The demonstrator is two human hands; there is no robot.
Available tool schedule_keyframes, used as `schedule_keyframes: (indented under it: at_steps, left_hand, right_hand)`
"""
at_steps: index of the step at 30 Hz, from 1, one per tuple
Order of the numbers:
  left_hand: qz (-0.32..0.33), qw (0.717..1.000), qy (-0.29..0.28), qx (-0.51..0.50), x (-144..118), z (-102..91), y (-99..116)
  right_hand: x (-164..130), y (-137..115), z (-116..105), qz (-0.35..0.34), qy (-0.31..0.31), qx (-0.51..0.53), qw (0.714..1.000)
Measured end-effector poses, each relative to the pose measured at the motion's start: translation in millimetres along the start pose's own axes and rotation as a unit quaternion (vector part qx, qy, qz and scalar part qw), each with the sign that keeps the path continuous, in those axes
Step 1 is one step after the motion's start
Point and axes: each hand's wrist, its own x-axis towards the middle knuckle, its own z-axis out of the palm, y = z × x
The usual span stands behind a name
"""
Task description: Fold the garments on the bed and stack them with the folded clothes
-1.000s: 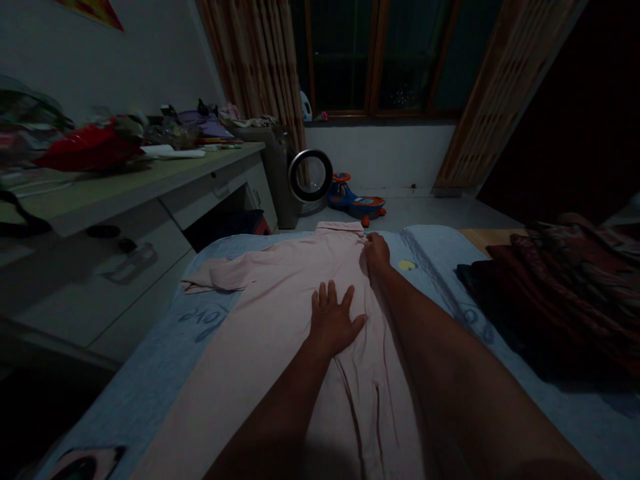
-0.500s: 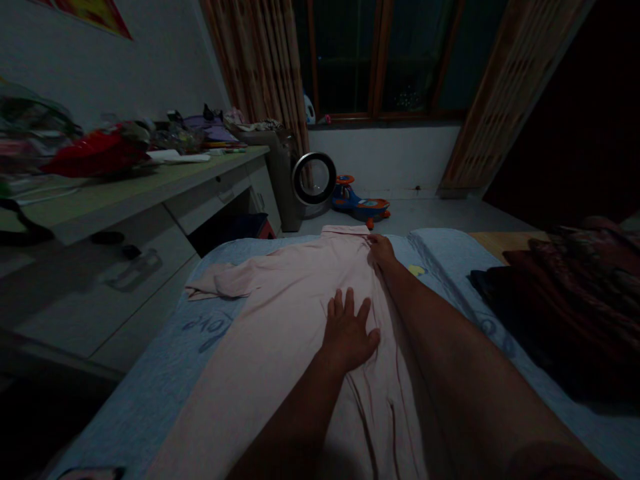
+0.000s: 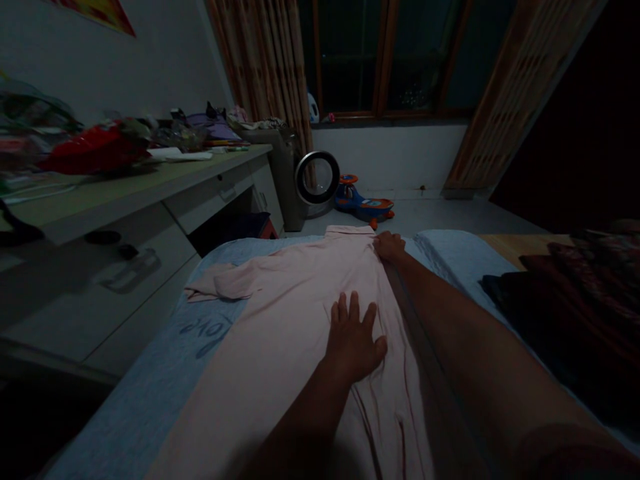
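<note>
A pale pink shirt [image 3: 280, 313] lies flat on a light blue bed sheet [image 3: 150, 380], collar at the far end and one sleeve spread to the left. My left hand [image 3: 356, 339] rests palm down on the middle of the shirt, fingers apart. My right hand [image 3: 389, 246] reaches far forward and pinches the shirt at its right shoulder beside the collar. My right forearm lies along the shirt's right edge and hides it.
A long desk [image 3: 125, 193] with drawers and clutter runs along the left. Dark folded blankets [image 3: 565, 300] are piled on the bed's right side. On the floor beyond the bed stand a round fan [image 3: 317, 178] and a blue-orange toy car [image 3: 364, 203].
My left hand slid a little toward the right across the shirt. My right hand stayed at the shoulder by the collar. The view shifted slightly.
</note>
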Motion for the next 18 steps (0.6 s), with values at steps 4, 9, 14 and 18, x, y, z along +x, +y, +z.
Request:
schedule_keyframes:
  at_steps: [4,9,14,18]
  left_hand:
    - [-0.001,1.0,-0.003,-0.001,-0.3,-0.9,0.1]
    - [-0.001,1.0,-0.013,0.0,-1.1,-1.8,0.1]
    - [0.0,1.0,-0.005,0.009,-1.9,-1.6,0.9]
    - [0.003,1.0,-0.005,0.023,-2.1,-1.2,0.8]
  right_hand:
    - [-1.3,2.6,7.8,0.027,-0.006,0.006,1.0]
    - [-12.7,13.9,4.5,0.026,0.071,0.019,0.997]
    - [-37.7,14.4,4.0,-0.075,0.059,0.038,0.995]
    - [-43.2,12.4,6.7,-0.095,0.002,0.037,0.995]
